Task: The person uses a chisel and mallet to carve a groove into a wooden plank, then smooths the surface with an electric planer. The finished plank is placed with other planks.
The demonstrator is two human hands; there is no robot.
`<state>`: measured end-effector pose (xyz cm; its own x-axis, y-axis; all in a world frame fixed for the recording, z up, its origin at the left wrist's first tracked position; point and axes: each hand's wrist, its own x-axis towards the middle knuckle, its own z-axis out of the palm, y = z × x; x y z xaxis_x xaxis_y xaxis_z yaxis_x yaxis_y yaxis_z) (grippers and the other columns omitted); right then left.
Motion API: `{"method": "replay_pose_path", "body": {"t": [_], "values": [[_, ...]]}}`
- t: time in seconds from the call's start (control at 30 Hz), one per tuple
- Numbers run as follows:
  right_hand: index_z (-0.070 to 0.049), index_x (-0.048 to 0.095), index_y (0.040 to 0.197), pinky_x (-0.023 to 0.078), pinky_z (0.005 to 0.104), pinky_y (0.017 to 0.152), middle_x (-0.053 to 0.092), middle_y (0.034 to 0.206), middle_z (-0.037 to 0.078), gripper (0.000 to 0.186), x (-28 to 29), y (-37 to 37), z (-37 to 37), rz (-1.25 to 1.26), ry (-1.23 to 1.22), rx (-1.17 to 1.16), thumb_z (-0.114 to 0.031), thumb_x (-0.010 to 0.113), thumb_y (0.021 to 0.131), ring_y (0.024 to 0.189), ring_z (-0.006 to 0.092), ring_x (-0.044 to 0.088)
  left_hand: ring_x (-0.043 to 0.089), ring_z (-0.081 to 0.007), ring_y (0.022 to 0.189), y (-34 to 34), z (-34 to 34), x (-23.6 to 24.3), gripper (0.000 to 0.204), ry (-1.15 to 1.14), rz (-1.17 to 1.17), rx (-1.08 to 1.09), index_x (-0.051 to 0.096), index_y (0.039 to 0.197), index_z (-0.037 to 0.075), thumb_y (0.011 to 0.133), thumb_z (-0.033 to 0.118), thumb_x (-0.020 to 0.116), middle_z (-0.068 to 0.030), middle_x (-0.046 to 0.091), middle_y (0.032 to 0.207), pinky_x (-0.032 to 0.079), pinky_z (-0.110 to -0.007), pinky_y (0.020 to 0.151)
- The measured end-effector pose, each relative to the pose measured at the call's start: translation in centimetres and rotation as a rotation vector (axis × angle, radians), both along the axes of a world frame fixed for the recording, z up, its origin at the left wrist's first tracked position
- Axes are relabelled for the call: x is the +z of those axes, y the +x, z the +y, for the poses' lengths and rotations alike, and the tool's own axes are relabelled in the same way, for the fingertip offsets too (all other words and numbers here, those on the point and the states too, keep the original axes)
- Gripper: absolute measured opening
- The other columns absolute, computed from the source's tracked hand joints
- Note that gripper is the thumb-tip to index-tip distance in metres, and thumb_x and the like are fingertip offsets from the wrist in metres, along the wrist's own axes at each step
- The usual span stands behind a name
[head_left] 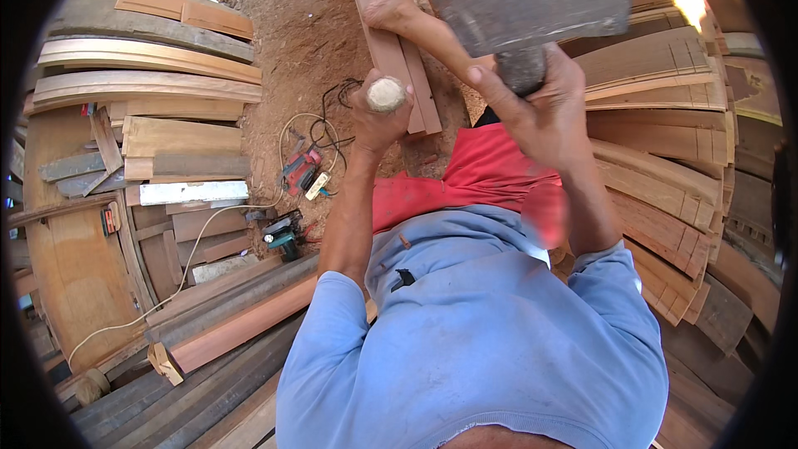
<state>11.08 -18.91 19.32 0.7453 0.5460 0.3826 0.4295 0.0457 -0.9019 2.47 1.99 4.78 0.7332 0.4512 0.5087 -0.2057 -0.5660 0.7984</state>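
The dark mallet point(536, 4) fills the upper right of the frame, its broad head raised; the right hand point(544, 116) is closed around its short handle. At upper centre, the left hand point(378, 125) wraps a pale, round-ended handle point(386, 94) — whatever lies below is hidden. Beyond it, a bare foot point(389, 7) rests on reddish planks point(384, 56). Left of centre, a red power tool point(299, 171) lies on the dusty ground point(303, 41) — near a green one point(284, 234).
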Motion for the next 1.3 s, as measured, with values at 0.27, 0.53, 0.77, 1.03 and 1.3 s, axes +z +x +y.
{"method": "replay_pose_path", "body": {"t": [0.27,0.53,0.77,1.03,1.3], "values": [[-0.002,0.063,0.108,0.053,0.0521,0.071,0.070,0.088,0.022,0.033,-6.1,0.9,1.4,-0.486,-0.650,0.057,-0.011,0.076,0.079,0.082,0.0448,0.068,0.066,-0.0157,0.070,-0.6,-0.9,-2.4,0.022,0.031,-0.158,0.051,0.059,0.093,0.004,0.085,0.008,0.079,-0.0060,0.066,0.078,0.052,-0.032,0.064],[0.000,0.066,0.111,0.054,0.0449,0.077,0.070,0.094,0.022,0.031,-1.3,0.4,1.7,-0.489,-0.349,-0.016,-0.010,0.077,0.084,0.088,0.0419,0.069,0.068,-0.0180,0.065,-1.4,-0.7,-1.6,0.020,0.039,-0.043,-0.029,0.059,0.089,0.003,0.084,0.006,0.078,-0.0092,0.066,0.072,0.053,-0.032,0.060],[-0.001,0.069,0.109,0.054,0.0441,0.074,0.069,0.089,0.020,0.029,-1.1,0.1,1.4,-0.492,-0.239,0.002,-0.009,0.079,0.082,0.083,0.0407,0.068,0.070,-0.0228,0.066,-1.0,-0.6,-1.6,0.021,0.004,-0.099,-0.042,0.060,0.091,0.002,0.083,0.007,0.078,-0.0101,0.067,0.072,0.053,-0.033,0.061],[0.000,0.060,0.109,0.053,0.0526,0.073,0.069,0.089,0.022,0.035,-4.8,-0.2,1.3,-0.439,-0.637,0.057,-0.008,0.073,0.078,0.086,0.0450,0.067,0.073,-0.0248,0.074,-1.3,-1.3,-2.1,0.021,0.059,-0.139,0.014,0.062,0.094,0.003,0.083,0.008,0.079,-0.0117,0.071,0.079,0.055,-0.035,0.066],[0.001,0.060,0.107,0.053,0.0482,0.068,0.069,0.077,0.020,0.032,-4.1,0.3,1.0,-0.291,-0.486,0.146,-0.012,0.074,0.082,0.075,0.0387,0.069,0.060,-0.0124,0.071,-3.5,-0.3,-3.8,0.020,-0.009,0.127,-0.027,0.059,0.092,0.003,0.086,0.007,0.078,-0.0057,0.062,0.078,0.050,-0.030,0.065]]}}
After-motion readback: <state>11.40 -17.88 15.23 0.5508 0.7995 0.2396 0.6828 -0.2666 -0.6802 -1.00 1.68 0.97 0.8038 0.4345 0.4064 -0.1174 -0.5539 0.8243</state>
